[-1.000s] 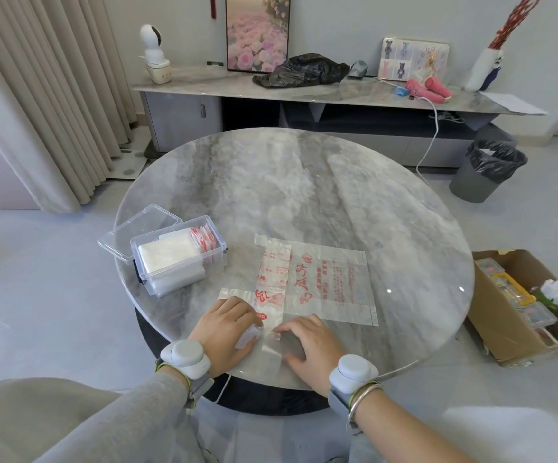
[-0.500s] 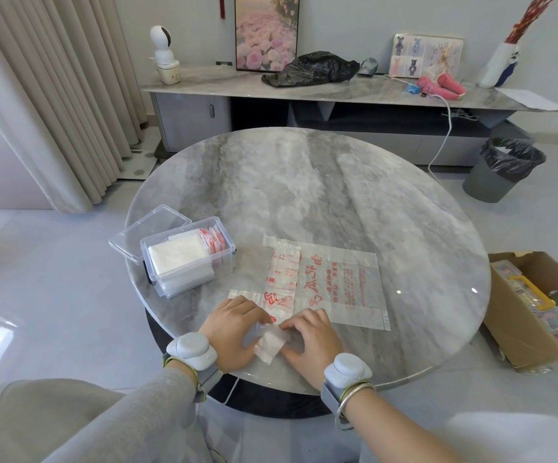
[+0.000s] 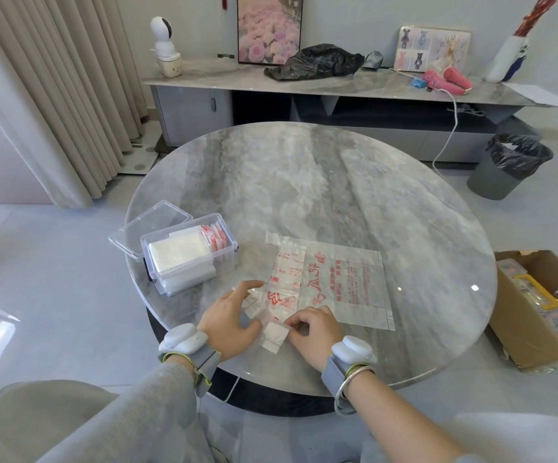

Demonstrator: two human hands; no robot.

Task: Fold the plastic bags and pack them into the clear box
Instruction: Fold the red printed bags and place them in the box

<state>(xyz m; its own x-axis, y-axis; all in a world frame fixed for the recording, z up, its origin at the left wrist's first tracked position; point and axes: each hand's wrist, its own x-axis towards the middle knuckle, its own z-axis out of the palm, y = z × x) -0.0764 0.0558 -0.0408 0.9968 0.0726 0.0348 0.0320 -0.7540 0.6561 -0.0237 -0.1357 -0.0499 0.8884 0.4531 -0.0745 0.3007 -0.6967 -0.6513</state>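
Head view: plastic bag (image 3: 287, 279) flat at near edge of table (image 3: 304, 182), just right of clear box (image 3: 190, 259). Box open, part-filled with folded bags, lid (image 3: 150, 230) beside it. Left hand (image 3: 227, 320) fingers spread, pressing bag down, probably against slip. Right hand (image 3: 314, 332) pinches folded end (image 3: 275, 334), likely keeping crease tight.

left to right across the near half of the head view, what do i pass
open lid → clear box → left hand → folded bag → right hand → cardboard box on the floor
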